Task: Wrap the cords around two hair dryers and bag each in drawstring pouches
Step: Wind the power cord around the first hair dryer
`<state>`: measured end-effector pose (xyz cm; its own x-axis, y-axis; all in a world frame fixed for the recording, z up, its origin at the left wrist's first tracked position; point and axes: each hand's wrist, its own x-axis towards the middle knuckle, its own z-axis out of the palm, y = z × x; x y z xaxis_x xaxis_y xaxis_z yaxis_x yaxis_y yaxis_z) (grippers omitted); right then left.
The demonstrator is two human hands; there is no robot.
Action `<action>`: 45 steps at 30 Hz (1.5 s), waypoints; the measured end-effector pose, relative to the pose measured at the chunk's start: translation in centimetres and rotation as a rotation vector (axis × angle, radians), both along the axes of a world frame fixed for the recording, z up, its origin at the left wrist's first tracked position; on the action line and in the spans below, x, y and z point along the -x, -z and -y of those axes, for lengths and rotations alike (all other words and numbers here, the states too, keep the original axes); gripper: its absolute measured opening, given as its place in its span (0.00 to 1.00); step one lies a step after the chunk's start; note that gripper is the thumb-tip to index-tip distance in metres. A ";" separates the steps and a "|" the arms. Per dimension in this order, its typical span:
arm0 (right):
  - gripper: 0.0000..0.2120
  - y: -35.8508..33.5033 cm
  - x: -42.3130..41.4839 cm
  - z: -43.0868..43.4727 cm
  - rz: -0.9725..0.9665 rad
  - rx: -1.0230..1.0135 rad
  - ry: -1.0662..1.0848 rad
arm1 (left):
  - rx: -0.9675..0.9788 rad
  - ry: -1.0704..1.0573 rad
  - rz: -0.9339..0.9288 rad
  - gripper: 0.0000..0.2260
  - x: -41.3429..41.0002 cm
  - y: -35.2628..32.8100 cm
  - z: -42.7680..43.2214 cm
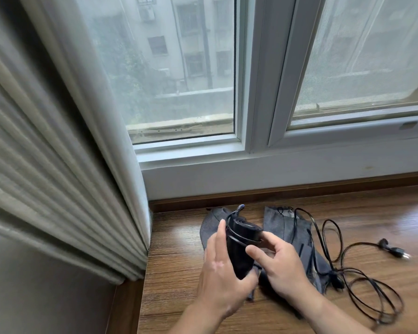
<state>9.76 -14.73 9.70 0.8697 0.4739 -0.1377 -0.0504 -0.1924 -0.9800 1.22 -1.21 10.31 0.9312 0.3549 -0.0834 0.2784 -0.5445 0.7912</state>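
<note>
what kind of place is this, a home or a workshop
Probably a room in an upstairs flat: a wide brown wood-grain window ledge, a pleated beige fabric curtain, and a white-framed sliding window facing a grey apartment block.

Black hair dryer w/ black cord, dark grey pouches, brown wood-grain sill, beige curtain far left.

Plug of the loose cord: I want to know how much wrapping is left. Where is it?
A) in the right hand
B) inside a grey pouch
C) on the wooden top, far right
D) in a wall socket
C: the plug lies on the wooden top at far right, at the end of the loose cord.
</note>
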 end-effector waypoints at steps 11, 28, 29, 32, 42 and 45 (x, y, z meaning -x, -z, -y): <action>0.18 -0.2 -1.2 1.0 0.209 0.150 -0.246 | 0.101 -0.081 0.038 0.44 0.3 0.4 -1.8; 0.33 1.0 -1.5 0.6 0.020 -0.131 0.065 | 0.400 0.104 -0.012 0.39 0.2 -1.5 -3.7; 0.38 0.8 -1.5 0.6 -0.027 -0.157 0.068 | 0.416 0.115 -0.018 0.39 0.2 -1.6 -3.7; 0.38 0.3 -1.4 0.6 -0.064 -0.160 -0.081 | 0.478 0.147 -0.031 0.37 0.2 -1.9 -3.5; 0.11 0.2 -0.6 -0.9 -0.018 0.128 0.278 | -0.057 0.090 -0.052 0.51 -1.4 -2.0 -1.4; 0.08 0.1 -0.5 -1.2 -0.062 0.106 0.192 | -0.116 0.072 -0.045 0.62 -1.4 -1.1 -1.2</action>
